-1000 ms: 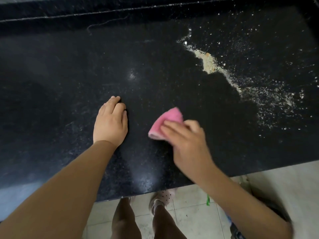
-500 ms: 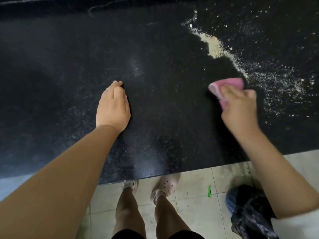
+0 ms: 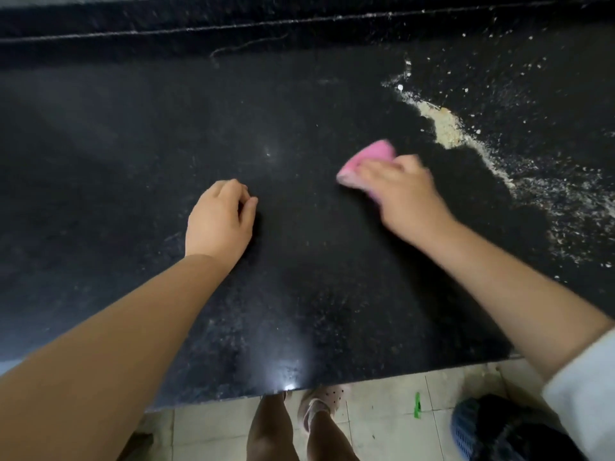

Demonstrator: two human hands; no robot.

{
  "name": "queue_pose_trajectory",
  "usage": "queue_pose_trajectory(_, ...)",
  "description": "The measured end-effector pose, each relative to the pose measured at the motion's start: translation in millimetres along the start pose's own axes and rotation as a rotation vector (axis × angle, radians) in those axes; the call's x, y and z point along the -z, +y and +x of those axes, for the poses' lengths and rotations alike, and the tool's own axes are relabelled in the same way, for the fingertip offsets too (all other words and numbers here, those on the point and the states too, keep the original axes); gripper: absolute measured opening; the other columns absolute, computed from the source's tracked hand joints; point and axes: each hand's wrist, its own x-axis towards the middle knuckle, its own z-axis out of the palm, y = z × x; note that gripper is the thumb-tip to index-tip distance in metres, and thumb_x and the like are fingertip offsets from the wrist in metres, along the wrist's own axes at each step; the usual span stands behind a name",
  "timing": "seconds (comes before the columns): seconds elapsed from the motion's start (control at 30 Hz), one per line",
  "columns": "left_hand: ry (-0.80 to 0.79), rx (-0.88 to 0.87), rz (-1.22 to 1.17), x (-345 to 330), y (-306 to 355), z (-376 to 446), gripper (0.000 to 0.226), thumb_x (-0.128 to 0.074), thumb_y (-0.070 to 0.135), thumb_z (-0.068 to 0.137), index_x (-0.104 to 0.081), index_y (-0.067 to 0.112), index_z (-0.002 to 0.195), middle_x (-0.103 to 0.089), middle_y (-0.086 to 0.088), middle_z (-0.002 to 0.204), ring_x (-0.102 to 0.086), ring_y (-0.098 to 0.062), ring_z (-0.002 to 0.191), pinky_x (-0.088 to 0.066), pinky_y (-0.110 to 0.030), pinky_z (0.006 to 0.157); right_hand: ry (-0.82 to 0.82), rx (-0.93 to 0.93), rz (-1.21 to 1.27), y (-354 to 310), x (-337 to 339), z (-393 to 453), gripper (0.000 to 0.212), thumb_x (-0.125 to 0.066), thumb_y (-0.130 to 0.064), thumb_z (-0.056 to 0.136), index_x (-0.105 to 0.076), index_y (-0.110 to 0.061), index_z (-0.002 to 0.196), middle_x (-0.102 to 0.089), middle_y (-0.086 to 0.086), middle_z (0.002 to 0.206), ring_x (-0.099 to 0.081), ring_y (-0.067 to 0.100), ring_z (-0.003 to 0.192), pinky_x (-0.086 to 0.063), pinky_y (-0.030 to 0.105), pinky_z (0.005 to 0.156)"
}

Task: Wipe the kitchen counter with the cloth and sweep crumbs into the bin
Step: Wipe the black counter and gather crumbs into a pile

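A black stone counter point(image 3: 133, 161) fills most of the view. My right hand point(image 3: 402, 194) presses a folded pink cloth point(image 3: 366, 161) onto it at centre right; the cloth sticks out past my fingers to the upper left. A band of pale crumbs point(image 3: 446, 128) runs diagonally to the right of the cloth and spreads into scattered crumbs at the right edge. My left hand point(image 3: 219, 221) rests on the counter at the centre with its fingers loosely curled and nothing in it. A blue bin point(image 3: 466, 427) lined with a black bag stands on the floor at lower right.
The counter's front edge point(image 3: 332, 387) runs along the bottom, with pale floor tiles point(image 3: 206, 427) below it. My legs and a perforated clog point(image 3: 329, 397) stand just under that edge. A small green scrap point(image 3: 417, 405) lies on the floor. A raised black ledge point(image 3: 166, 24) bounds the counter's far side.
My right hand has swept the cloth back to the left, away from the crumb line it reached half a second ago. My left hand's fingers have curled in slightly.
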Motion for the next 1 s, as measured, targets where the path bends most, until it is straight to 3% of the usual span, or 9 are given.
queue_pose_trajectory(0.1,0.021,-0.019,0.007,6,-14,5,0.013,-0.054,0.011,0.089,-0.059,-0.002,0.088,-0.061,-0.015,0.108,-0.051,-0.028,0.112,-0.038,-0.031,0.085,-0.064,-0.389,-0.109,60,9,9,0.043,-0.044,0.003,0.085,-0.053,-0.008,0.126,-0.054,0.012,0.130,-0.044,0.038,0.109,-0.031,0.035,0.090)
queue_pose_trajectory(0.17,0.067,-0.030,-0.004,12,-26,14,0.013,-0.054,0.006,0.088,-0.062,-0.003,0.092,-0.062,-0.017,0.109,-0.049,-0.029,0.118,-0.035,-0.030,0.092,-0.011,-0.428,-0.089,51,10,12,0.041,-0.044,0.006,0.083,-0.055,-0.002,0.122,-0.057,0.016,0.125,-0.045,0.042,0.103,-0.033,0.038,0.091)
queue_pose_trajectory(0.3,0.101,-0.004,0.025,22,-54,38,0.021,-0.051,0.001,0.088,-0.062,-0.005,0.105,-0.059,-0.019,0.118,-0.044,-0.032,0.123,-0.031,-0.036,0.102,0.170,-0.102,0.078,-51,-5,29,0.046,-0.033,-0.006,0.074,-0.065,-0.005,0.108,-0.066,0.009,0.112,-0.051,0.034,0.079,-0.051,0.039,0.067)
queue_pose_trajectory(0.4,0.075,0.063,0.056,31,-76,59,0.026,-0.047,0.003,0.090,-0.059,-0.005,0.112,-0.053,-0.017,0.127,-0.037,-0.029,0.130,-0.026,-0.036,0.107,0.099,0.178,0.167,-138,-24,38,0.045,-0.035,-0.010,0.074,-0.067,-0.012,0.105,-0.066,0.002,0.112,-0.042,0.025,0.086,-0.047,0.031,0.060)
queue_pose_trajectory(0.5,0.039,0.030,0.086,39,-92,77,0.027,-0.048,0.003,0.089,-0.058,-0.007,0.113,-0.052,-0.020,0.129,-0.036,-0.032,0.130,-0.027,-0.039,0.107,-0.009,0.291,0.132,-157,-43,60,0.047,-0.033,-0.013,0.073,-0.065,-0.017,0.108,-0.064,-0.002,0.115,-0.040,0.022,0.088,-0.045,0.028,0.059)
queue_pose_trajectory(0.63,0.001,-0.044,0.097,42,-105,99,0.027,-0.050,0.003,0.090,-0.058,-0.007,0.114,-0.051,-0.021,0.129,-0.036,-0.033,0.130,-0.026,-0.041,0.107,0.025,-0.057,0.006,-83,-48,114,0.049,-0.035,-0.008,0.070,-0.065,-0.014,0.109,-0.065,0.002,0.114,-0.053,0.033,0.081,-0.050,0.036,0.061)
queue_pose_trajectory(0.8,-0.008,-0.123,0.107,38,-110,126,0.029,-0.051,0.004,0.089,-0.056,-0.008,0.115,-0.050,-0.024,0.130,-0.036,-0.038,0.129,-0.025,-0.045,0.107,-0.025,-0.545,-0.201,24,-33,118,0.042,-0.040,-0.006,0.083,-0.054,-0.008,0.123,-0.058,0.014,0.124,-0.049,0.039,0.096,-0.029,0.034,0.080)
queue_pose_trajectory(0.87,-0.024,-0.117,0.117,36,-108,137,0.036,-0.046,0.009,0.092,-0.048,-0.005,0.126,-0.041,-0.020,0.139,-0.027,-0.032,0.136,-0.015,-0.039,0.111,0.057,-0.507,-0.173,8,-28,120,0.045,-0.039,0.003,0.077,-0.058,-0.001,0.117,-0.062,0.019,0.116,-0.051,0.042,0.087,-0.026,0.031,0.076)
queue_pose_trajectory(1.0,-0.021,-0.134,0.132,33,-110,142,0.042,-0.036,0.013,0.096,-0.037,-0.001,0.135,-0.029,-0.015,0.147,-0.017,-0.025,0.140,-0.004,-0.030,0.112,0.172,-0.136,0.030,-86,-46,156,0.048,-0.031,-0.003,0.074,-0.064,-0.004,0.109,-0.066,0.012,0.112,-0.056,0.037,0.078,-0.034,0.032,0.074)
